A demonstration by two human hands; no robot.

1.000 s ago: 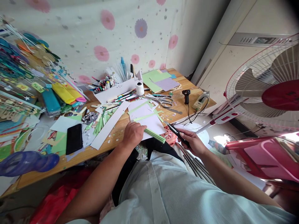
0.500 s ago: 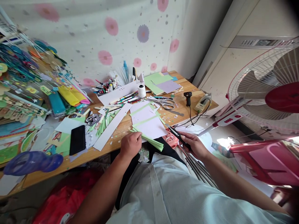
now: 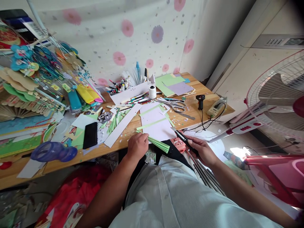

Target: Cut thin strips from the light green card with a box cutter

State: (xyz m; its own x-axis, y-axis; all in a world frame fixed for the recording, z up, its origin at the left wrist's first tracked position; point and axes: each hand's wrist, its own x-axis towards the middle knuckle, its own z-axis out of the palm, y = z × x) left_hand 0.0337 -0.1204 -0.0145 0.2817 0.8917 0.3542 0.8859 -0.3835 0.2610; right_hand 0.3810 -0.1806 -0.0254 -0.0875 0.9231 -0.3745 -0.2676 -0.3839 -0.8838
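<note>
My left hand (image 3: 137, 145) pinches a bundle of light green paper strips (image 3: 159, 144) at the wooden table's front edge (image 3: 104, 151). The strips stick out to the right, past the edge. My right hand (image 3: 201, 149) is off the table's right corner and grips a black utility knife (image 3: 183, 138), its tip pointing toward the strips. A white sheet with green bands (image 3: 155, 122) lies just beyond the strips.
A black phone (image 3: 90, 135), a long white paper strip (image 3: 123, 124), scissors (image 3: 177, 105), a tape roll (image 3: 152, 92), a glue gun (image 3: 201, 101) and a box of pens (image 3: 125, 88) crowd the table. Paper crafts pile up at left. A fan (image 3: 280, 98) stands at right.
My left hand slid the green strips back to the table's front edge and over it. The view shifted left. My right hand kept the knife almost still.
</note>
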